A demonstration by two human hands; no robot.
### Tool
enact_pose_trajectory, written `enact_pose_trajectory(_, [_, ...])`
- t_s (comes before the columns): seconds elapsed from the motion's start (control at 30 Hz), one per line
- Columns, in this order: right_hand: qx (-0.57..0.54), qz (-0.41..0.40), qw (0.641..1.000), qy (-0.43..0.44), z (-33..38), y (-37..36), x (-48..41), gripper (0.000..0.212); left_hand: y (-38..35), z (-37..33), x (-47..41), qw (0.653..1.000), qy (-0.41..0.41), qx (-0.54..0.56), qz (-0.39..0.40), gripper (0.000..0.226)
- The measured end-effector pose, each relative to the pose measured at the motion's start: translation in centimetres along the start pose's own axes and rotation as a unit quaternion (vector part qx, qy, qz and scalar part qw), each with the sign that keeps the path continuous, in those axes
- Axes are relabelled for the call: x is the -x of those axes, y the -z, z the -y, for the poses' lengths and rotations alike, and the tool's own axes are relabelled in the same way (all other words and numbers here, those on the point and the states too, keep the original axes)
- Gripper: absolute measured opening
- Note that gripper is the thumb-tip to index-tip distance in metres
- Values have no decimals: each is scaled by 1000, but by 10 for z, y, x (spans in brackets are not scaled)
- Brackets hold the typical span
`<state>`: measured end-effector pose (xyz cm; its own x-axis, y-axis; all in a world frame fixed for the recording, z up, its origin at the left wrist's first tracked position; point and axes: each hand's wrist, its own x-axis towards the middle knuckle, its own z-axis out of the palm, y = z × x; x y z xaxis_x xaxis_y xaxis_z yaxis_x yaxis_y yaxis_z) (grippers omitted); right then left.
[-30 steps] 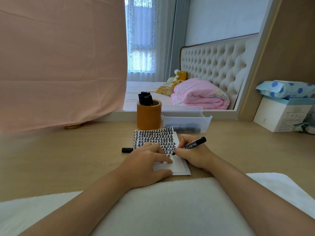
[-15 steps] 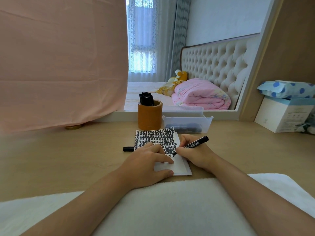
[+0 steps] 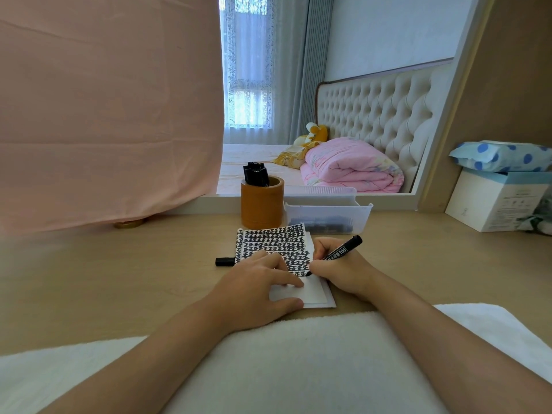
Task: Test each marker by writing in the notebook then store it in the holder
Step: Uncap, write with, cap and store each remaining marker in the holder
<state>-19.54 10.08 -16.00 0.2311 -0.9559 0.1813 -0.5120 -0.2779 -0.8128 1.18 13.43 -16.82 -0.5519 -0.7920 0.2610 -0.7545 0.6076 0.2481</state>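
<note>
Pinching the marker (image 3: 340,252), right hand (image 3: 337,270) has the tip on the notebook (image 3: 277,239); left hand (image 3: 257,288) lies flat, fingers spread, pinning it. Risks: little blank paper left, so strokes may overlap. The black piece (image 3: 224,261) on the counter (image 3: 119,279), probably the cap, could roll before the holder (image 3: 262,206) step.

Lighting: bright, soft daylight from the window (image 3: 248,106), its panes blown out. Shadows: faint, diffuse, under left hand (image 3: 257,288) on notebook (image 3: 277,243). Distortion: wide-angle bowing at edges. Focus: marker (image 3: 340,251) lettering crisp; pink cloth (image 3: 104,115) lower edge smeared.
</note>
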Motion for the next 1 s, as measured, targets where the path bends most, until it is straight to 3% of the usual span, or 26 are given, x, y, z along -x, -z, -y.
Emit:
enact_pose_trajectory(0.2, [-100,-33,994,-27,-1,3,-1,23,1,-1,-1,1000,2,-4,11,45])
enact_pose_trajectory(0.3, [-84,-55,995,-2,5,2,-1,13,3,-2,0,1000,-5,19,-3,42])
enact_pose_trajectory(0.43, [-107,-63,992,15,12,3,-3,7,5,10,-1,987,-3,117,-106,25])
enact_pose_trajectory(0.57, [-159,-39,986,25,13,3,-4,25,8,40,-2,972,53,64,-221,26])
enact_pose_trajectory(0.67, [-195,-2,980,24,10,3,-5,41,12,59,3,971,131,10,-199,37])
enact_pose_trajectory(0.83, [-284,21,958,-9,17,1,-9,40,15,79,10,975,181,-1,-127,29])
enact_pose_trajectory(1.0, [-204,14,979,2,16,1,-8,29,12,89,9,970,211,-26,-116,16])
